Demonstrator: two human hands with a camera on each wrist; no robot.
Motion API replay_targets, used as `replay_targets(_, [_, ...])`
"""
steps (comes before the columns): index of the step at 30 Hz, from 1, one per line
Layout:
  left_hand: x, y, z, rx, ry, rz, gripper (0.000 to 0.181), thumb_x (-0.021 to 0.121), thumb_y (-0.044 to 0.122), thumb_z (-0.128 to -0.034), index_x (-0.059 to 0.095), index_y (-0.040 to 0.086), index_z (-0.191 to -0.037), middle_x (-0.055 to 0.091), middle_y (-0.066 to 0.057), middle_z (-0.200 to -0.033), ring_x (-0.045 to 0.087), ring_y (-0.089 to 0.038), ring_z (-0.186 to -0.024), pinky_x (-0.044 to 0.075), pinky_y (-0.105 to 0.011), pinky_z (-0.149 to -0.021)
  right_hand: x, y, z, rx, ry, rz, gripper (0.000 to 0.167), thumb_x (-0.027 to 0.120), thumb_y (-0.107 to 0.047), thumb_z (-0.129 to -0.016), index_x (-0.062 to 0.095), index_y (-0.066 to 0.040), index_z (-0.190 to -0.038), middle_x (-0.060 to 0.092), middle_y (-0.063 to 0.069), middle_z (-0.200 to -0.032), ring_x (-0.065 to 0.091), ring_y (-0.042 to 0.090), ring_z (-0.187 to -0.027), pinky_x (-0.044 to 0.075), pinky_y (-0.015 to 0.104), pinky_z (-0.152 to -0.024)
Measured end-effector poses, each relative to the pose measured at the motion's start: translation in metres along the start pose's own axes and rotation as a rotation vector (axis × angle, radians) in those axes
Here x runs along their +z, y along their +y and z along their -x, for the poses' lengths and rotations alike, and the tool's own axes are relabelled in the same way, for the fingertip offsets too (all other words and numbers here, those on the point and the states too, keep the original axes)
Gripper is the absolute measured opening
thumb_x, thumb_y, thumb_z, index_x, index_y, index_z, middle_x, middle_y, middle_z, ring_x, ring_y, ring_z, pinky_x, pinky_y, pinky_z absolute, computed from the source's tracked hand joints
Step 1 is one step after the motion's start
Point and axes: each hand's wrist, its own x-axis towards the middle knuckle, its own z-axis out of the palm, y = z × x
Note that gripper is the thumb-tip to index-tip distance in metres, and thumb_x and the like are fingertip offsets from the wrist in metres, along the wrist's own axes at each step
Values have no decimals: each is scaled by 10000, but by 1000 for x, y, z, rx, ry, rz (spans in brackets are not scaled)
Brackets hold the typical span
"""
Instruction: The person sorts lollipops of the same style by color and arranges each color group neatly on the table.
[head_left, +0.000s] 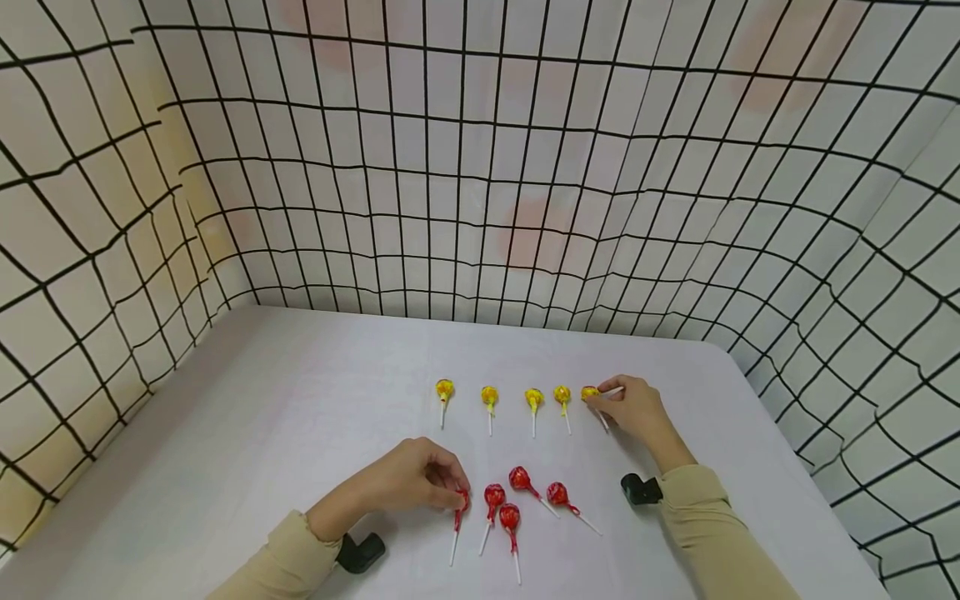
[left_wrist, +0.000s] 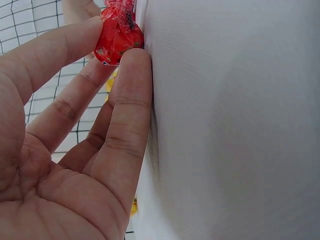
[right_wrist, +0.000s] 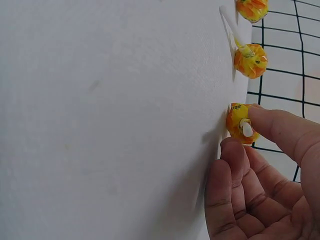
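Observation:
My left hand (head_left: 408, 477) pinches the wrapped head of a red lollipop (left_wrist: 119, 40) at the left of a loose red group; its white stick points toward me. Over at the right end of a row of yellow lollipops, my right hand (head_left: 637, 408) holds a yellow lollipop (right_wrist: 237, 120) by its head, thumb and fingers at either side. To its left lie several more yellow ones, such as a yellow lollipop (head_left: 533, 397) with its stick toward me. Nearest the left hand is another red lollipop (head_left: 494, 495), with a red lollipop (head_left: 509, 517) beside it.
Two further reds, one red lollipop (head_left: 519, 477) and a second red lollipop (head_left: 557, 493), lie with sticks slanting right. A white table (head_left: 300, 400) carries everything. Black wire mesh (head_left: 465, 179) rises along its back and sides. Black wrist devices (head_left: 362, 553) sit under both wrists.

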Motion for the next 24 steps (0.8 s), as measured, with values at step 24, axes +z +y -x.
replay_targets(24, [-1,3,1,-13,0,-5,57,847,125,-923,814,160,-955,695,44,-788,601,-85,-718,507,-183,-657,-14,-4,5,12,8,40,448,756,-332,-998,679,18,-1266,731,137,-957,636,156,-725,498,282,-621])
